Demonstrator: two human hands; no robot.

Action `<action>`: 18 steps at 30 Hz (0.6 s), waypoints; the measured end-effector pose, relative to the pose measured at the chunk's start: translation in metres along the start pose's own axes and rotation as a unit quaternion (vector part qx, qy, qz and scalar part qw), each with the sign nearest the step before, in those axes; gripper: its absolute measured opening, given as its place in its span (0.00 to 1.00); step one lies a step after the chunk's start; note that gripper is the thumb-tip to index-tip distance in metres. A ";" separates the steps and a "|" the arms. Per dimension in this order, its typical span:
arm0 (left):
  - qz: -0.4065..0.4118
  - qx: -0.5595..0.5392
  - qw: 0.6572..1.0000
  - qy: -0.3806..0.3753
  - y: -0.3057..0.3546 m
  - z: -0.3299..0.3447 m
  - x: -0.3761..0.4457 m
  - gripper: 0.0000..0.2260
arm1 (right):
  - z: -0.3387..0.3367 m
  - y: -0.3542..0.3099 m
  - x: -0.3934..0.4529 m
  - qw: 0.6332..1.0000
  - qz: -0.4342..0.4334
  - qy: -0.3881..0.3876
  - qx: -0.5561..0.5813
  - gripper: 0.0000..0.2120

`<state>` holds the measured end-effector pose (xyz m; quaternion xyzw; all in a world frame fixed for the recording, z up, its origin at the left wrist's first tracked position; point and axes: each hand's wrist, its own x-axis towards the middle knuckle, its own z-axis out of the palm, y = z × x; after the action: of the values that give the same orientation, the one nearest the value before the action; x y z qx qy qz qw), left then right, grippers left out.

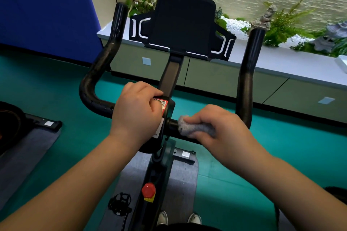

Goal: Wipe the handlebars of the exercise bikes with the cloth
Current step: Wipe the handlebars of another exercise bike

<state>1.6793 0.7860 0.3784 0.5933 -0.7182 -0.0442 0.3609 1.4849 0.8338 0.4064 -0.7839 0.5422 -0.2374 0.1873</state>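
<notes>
Wiping is going on at the middle of the bike's handlebars. The right hand has its fingers curled over a small grey cloth and presses it down on the cross bar, just to the right of the centre block. The left hand is curled over the centre block itself, partly covering a red sticker, and seems to be keeping the bike steady. So both hands are clamped on something, and they sit close together but do not touch. The two long side bars stick up and forward, one on the left and one on the right, with a black holder between them. Down below are a red knob, a pedal and a grey mat on the green floor. What could go wrong? The cloth is bunched up small, so it may only clean the top of the bar and miss the underside. It could slip out if the hand slides fast around the bend. The side bars look not yet reached, so they could be forgotten. Part of another bike shows at the left, and it needs wiping too.
</notes>
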 end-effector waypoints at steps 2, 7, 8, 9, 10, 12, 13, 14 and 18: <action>-0.002 -0.002 1.000 0.000 0.000 0.000 -0.001 0.16 | 0.001 0.004 -0.022 0.998 -0.016 0.048 0.044 0.11; 0.001 0.009 1.000 -0.003 0.001 0.000 0.000 0.18 | 0.017 0.005 -0.080 0.928 0.165 0.147 0.301 0.12; 0.002 0.011 1.000 -0.004 0.002 0.000 0.000 0.19 | 0.021 0.008 -0.087 0.901 0.216 0.166 0.336 0.14; 0.002 0.014 1.000 -0.005 0.002 0.000 0.000 0.19 | 0.024 0.012 -0.093 0.884 0.254 0.187 0.345 0.14; 0.001 0.016 1.000 -0.006 0.002 0.000 0.000 0.19 | 0.026 0.016 -0.096 0.876 0.279 0.204 0.335 0.13; 0.002 0.024 1.000 -0.005 0.003 -0.001 -0.001 0.18 | 0.027 0.018 -0.096 0.869 0.308 0.226 0.313 0.11; 0.004 0.027 1.000 -0.004 0.003 -0.001 -0.001 0.18 | 0.029 0.017 -0.093 0.867 0.313 0.236 0.310 0.10; 0.005 0.029 1.000 -0.003 0.003 -0.001 -0.001 0.18 | 0.032 0.014 -0.089 0.865 0.313 0.242 0.309 0.10; 0.007 0.031 0.999 -0.002 0.002 -0.001 -0.001 0.17 | 0.051 -0.007 -0.069 0.868 0.294 0.223 0.333 0.11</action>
<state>1.6779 0.7876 0.3798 0.5996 -0.7237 -0.0201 0.3412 1.4989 0.9031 0.3565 -0.4053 0.6637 -0.5064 0.3726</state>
